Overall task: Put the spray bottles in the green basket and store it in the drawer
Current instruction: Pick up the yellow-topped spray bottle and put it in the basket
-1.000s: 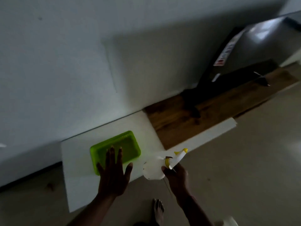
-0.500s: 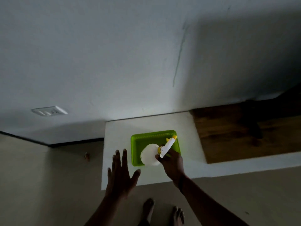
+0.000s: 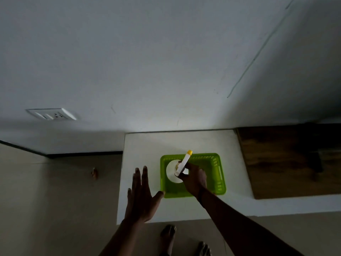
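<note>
One left hand (image 3: pixel 142 196) is held flat, fingers spread, near the green basket (image 3: pixel 220 174). Farther in, the spray bottle (image 3: pixel 173 171), probably light and rigid, is clamped at its neck by the right hand (image 3: pixel 195 179).

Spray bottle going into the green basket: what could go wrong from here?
The right hand holds the spray bottle upright by its head inside the green basket; released carelessly, it may topple. The left hand hovers open beside the basket without bracing it, so the light basket could slide on the white surface.
</note>
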Tool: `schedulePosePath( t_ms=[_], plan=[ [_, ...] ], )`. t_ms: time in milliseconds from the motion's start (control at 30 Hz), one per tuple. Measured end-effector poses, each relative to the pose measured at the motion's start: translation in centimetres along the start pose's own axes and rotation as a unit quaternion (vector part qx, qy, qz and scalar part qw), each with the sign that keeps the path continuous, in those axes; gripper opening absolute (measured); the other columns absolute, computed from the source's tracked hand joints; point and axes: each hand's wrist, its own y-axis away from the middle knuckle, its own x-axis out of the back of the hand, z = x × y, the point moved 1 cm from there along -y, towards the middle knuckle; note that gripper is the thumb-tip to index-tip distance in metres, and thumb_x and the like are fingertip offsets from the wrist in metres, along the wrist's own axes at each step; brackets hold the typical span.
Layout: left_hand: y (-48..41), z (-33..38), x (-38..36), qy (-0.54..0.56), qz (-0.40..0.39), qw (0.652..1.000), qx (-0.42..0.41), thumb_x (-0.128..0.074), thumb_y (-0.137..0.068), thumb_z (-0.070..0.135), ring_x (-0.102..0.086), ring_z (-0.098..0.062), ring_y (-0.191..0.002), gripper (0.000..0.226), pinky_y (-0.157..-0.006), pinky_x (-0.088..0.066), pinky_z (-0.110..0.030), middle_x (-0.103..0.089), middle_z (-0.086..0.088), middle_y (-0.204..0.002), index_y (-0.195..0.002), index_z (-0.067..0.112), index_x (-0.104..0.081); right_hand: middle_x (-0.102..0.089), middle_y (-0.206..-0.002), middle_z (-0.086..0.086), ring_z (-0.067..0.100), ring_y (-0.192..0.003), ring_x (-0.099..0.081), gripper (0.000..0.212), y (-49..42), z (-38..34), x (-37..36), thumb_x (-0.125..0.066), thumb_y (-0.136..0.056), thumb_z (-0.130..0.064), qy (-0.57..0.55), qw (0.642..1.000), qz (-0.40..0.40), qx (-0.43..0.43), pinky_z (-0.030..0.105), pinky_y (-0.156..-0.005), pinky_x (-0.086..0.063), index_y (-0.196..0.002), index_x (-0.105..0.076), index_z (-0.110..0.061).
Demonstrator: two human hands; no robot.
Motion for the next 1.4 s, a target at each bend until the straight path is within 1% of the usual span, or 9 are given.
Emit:
schedulePosePath(
  t_ms=[233, 433, 600, 733, 900, 1000, 1167, 1267, 1400],
  plan=[
    [-2.0, -1.2, -0.2, 0.022, -0.016, 1.000, -0.004, -0.038, -0.071, 0.079, 0.021, -0.016, -0.145, 0.103, -0.117, -0.006, -0.061, 0.032, 0.007, -0.156, -0.138, 0.048, 0.033, -0.076, -0.103, 0.001, 0.004, -0.082, -0.064, 0.033, -1.3, -0.6, -1.9, -0.078, -0.077, -0.017, 0.011, 1.000, -0.011, 0.001, 0.001, -0.056, -0.041, -0.109, -0.073, -0.021],
    [-3.1, -1.8, 0.2, 0.018, -0.026, 0.999, -0.026, -0.041, -0.073, 0.079, 0.023, -0.017, -0.145, 0.104, -0.116, -0.003, -0.060, 0.035, 0.007, -0.155, -0.139, 0.047, 0.033, -0.075, -0.106, 0.007, 0.012, -0.090, -0.069, 0.036, -1.9, -0.7, -2.8, -0.077, -0.078, -0.007, -0.002, 1.000, -0.016, -0.017, -0.002, -0.054, -0.044, -0.113, -0.071, -0.013],
    [-4.3, -1.7, 0.3, 0.002, -0.033, 0.999, -0.028, -0.040, -0.074, 0.077, 0.023, -0.016, -0.145, 0.102, -0.117, -0.004, -0.060, 0.033, 0.007, -0.156, -0.135, 0.050, 0.037, -0.075, -0.107, 0.005, 0.018, -0.096, -0.071, 0.036, -2.2, -0.5, -3.2, -0.077, -0.078, -0.008, 0.000, 0.999, -0.024, -0.025, 0.018, -0.072, -0.052, -0.113, -0.070, -0.013],
    [-4.6, -1.1, 0.3, -0.001, -0.029, 0.999, -0.037, -0.028, -0.065, 0.089, 0.023, -0.015, -0.144, 0.106, -0.117, -0.003, -0.059, 0.030, 0.004, -0.157, -0.137, 0.045, 0.036, -0.074, -0.108, 0.003, 0.019, -0.098, -0.071, 0.030, -2.7, -0.3, -3.0, -0.078, -0.078, -0.012, 0.021, 0.999, -0.028, -0.019, 0.022, -0.074, -0.052, -0.108, -0.072, -0.013],
    [-3.7, -0.7, -0.9, -0.007, -0.036, 0.999, -0.019, -0.023, -0.069, 0.087, 0.019, -0.018, -0.147, 0.105, -0.116, -0.003, -0.060, 0.031, 0.002, -0.158, -0.145, 0.036, 0.029, -0.068, -0.124, 0.007, 0.024, -0.106, -0.067, 0.060, -1.6, 0.6, -1.4, -0.076, -0.076, -0.013, 0.069, 0.997, -0.030, -0.008, 0.040, -0.089, -0.055, -0.133, -0.057, -0.019],
    [-2.5, -0.1, -2.2, -0.015, -0.049, 0.999, -0.003, -0.037, -0.081, 0.076, 0.018, -0.020, -0.148, 0.103, -0.117, -0.005, -0.060, 0.031, 0.000, -0.158, -0.146, 0.031, 0.028, -0.066, -0.127, 0.008, 0.028, -0.108, -0.067, 0.062, -0.2, 2.2, 0.9, -0.073, -0.079, -0.010, 0.055, 0.998, 0.009, -0.030, 0.044, -0.090, -0.054, -0.137, -0.052, -0.017],
    [0.6, 2.4, -5.8, -0.024, -0.043, 0.999, 0.002, -0.024, -0.075, 0.080, 0.014, -0.022, -0.149, 0.106, -0.117, -0.008, -0.058, 0.029, -0.003, -0.159, -0.148, 0.021, 0.027, -0.067, -0.126, 0.004, 0.018, -0.093, -0.071, 0.057, 3.3, 7.0, 5.2, -0.070, -0.081, -0.004, -0.018, 0.994, 0.066, -0.083, 0.024, -0.079, -0.054, -0.134, -0.056, -0.018],
    [2.9, 4.6, -9.0, -0.052, -0.028, 0.998, 0.009, -0.039, -0.084, 0.070, 0.011, -0.026, -0.150, 0.105, -0.118, -0.010, -0.059, 0.023, -0.008, -0.161, -0.145, 0.019, 0.029, -0.068, -0.124, 0.002, 0.011, -0.084, -0.070, 0.055, 6.1, 10.8, 8.1, -0.071, -0.081, -0.003, -0.060, 0.984, 0.111, -0.124, -0.001, -0.057, -0.042, -0.131, -0.058, -0.023],
    [6.2, 8.4, -14.0, -0.096, -0.016, 0.995, -0.033, -0.046, -0.090, 0.056, 0.010, -0.026, -0.151, 0.098, -0.119, -0.010, -0.058, 0.019, -0.010, -0.163, -0.144, 0.021, 0.028, -0.065, -0.128, -0.001, 0.006, -0.079, -0.067, 0.056, 11.2, 16.6, 12.3, -0.069, -0.082, -0.007, -0.111, 0.968, 0.148, -0.171, 0.007, -0.054, -0.043, -0.131, -0.055, -0.029]
  ],
)
